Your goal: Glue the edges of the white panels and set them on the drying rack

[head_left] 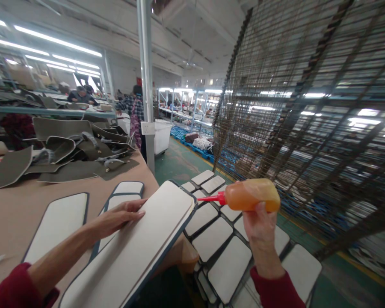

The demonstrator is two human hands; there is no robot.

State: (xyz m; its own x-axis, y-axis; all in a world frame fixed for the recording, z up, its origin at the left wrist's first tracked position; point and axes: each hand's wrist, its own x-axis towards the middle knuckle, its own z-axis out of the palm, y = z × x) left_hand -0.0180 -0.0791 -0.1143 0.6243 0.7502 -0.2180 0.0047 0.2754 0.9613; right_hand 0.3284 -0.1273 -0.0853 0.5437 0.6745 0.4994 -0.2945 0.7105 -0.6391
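My left hand (125,216) grips a long white panel (137,244) with rounded corners and a dark blue edge, tilted up off the table. The thumb and fingers press on its white face and left side. In my right hand (259,226) is an amber squeeze bottle (252,194) with a red nozzle, held sideways. The nozzle tip points left and meets the panel's upper right corner, where a thin yellowish line shows along the edge. Whether the tip touches the panel I cannot tell. Beneath the left arm lie other white panels with dark borders (59,222).
Many white panels (229,265) lie in rows on the right, below the bottle. Dark grey cut pieces with straps (64,132) are heaped at the table's far left. A metal post (146,85) stands at the table corner. A tall wire rack (291,85) leans on the right. People work farther back.
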